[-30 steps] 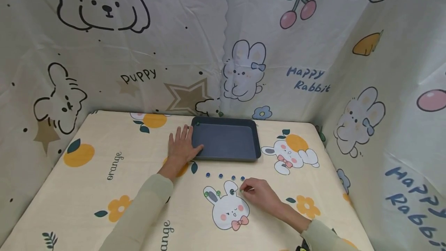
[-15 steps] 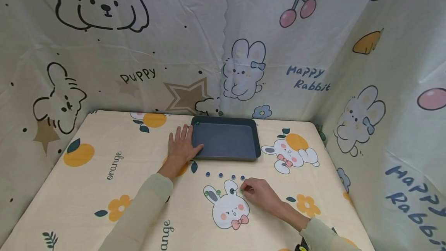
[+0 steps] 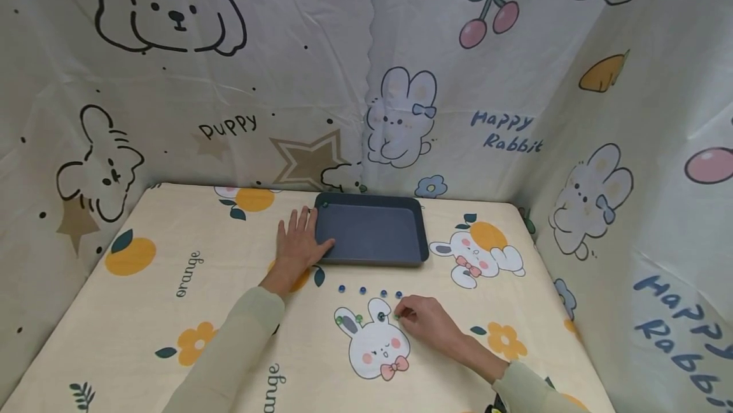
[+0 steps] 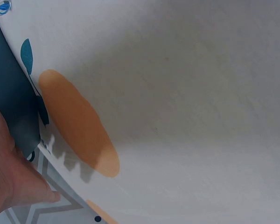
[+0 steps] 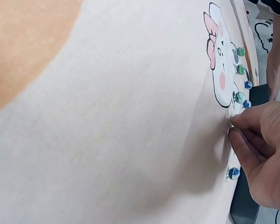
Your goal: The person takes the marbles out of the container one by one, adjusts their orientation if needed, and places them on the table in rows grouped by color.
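My right hand [image 3: 426, 321] pinches a green marble [image 3: 397, 317] between thumb and fingertips, close on the cloth beside the printed rabbit's ear. In the right wrist view the fingertips hide most of that marble. To its left, green glass marbles [image 3: 359, 318] lie in a row across the rabbit's ears. Just behind them runs a second row, of several blue marbles [image 3: 363, 290]. My left hand [image 3: 298, 241] lies with straight, spread fingers at the left edge of a dark grey tray [image 3: 375, 260], its thumb over the near left corner. One more green marble [image 3: 325, 205] sits in the tray's far left corner.
A cream cloth [image 3: 229, 336] printed with oranges, flowers and rabbits covers the table. Pale printed curtains [image 3: 321, 82] hang at the table's back and sides. The tray stands near the back edge.
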Demonstrator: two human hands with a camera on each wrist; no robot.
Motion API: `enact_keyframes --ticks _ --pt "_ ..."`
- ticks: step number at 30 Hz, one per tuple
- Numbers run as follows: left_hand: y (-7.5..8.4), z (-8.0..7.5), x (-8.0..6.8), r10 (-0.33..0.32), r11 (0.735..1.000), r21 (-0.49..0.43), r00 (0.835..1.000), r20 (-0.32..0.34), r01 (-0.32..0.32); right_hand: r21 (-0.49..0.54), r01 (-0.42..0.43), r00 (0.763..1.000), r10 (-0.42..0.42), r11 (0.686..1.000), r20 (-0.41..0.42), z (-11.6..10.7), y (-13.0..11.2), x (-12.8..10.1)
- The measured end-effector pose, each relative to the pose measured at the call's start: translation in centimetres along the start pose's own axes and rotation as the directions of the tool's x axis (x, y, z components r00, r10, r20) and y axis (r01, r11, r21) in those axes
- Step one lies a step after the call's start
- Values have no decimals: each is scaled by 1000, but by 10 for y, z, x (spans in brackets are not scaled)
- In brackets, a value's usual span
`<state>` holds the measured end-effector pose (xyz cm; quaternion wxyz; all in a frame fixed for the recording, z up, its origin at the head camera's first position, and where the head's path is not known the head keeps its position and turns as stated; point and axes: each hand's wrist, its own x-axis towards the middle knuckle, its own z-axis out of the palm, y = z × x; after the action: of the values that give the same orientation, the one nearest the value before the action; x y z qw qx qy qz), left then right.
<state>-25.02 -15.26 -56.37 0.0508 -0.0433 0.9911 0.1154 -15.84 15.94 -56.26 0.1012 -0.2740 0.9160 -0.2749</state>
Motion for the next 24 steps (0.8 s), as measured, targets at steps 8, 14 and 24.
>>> enact_keyframes --ticks 8,14,24 --pt "-2 2 2 3 1000 -4 1000 9 -3 -16 12 1000 -12 1000 4 1 0 0" --pt "0 -1 -1 5 1000 -6 1000 1 -5 2 9 1000 -9 1000 8 1 0 0" --pt "1 -1 -1 1 1000 3 1000 1 -1 -13 -1 1000 1 1000 12 -1 -2 0"
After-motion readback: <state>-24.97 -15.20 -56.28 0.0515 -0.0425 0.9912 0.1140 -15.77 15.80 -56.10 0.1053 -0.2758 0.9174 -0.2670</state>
